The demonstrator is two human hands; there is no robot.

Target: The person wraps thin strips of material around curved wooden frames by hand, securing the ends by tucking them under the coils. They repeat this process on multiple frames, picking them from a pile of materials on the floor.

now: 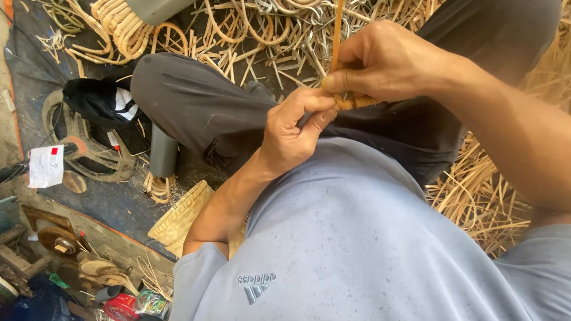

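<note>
While both hands meet over the lap, the piece in work sits right at the middle of the view: a thin cane strip (338, 35), pale orange-brown, running straight up from the fingers and off the top edge; at its foot a short wrapped cane bundle (355, 103), glossy and honey-coloured, pokes out sideways between the two hands. Right hand (380, 62) comes in from the right, fingers curled together and pinched on the strip and the bundle; left hand (291, 134) rises from below, thumb and forefinger closed on the bundle's near end, touching the right hand.

Biggest around them: the grey shirt (357, 238) filling the lower frame, then the dark trousers (202, 107) with a bent knee just beyond the hands; a heap of straw-coloured cane offcuts (476, 196) spreads on the right and across the top; a small woven mat (178, 220) lies by the left elbow; a coil of cane loops (119, 24) sits top left; a black cloth (95, 101) rests beside the knee; wooden discs (59, 241) and a red tape roll (122, 306) crowd the bottom left corner; a white paper tag (46, 166) lies at the far left.

Hard to read: the right hand covers most of the bundle, so its full shape is hidden; the strip's upper end is cut off by the frame.
</note>
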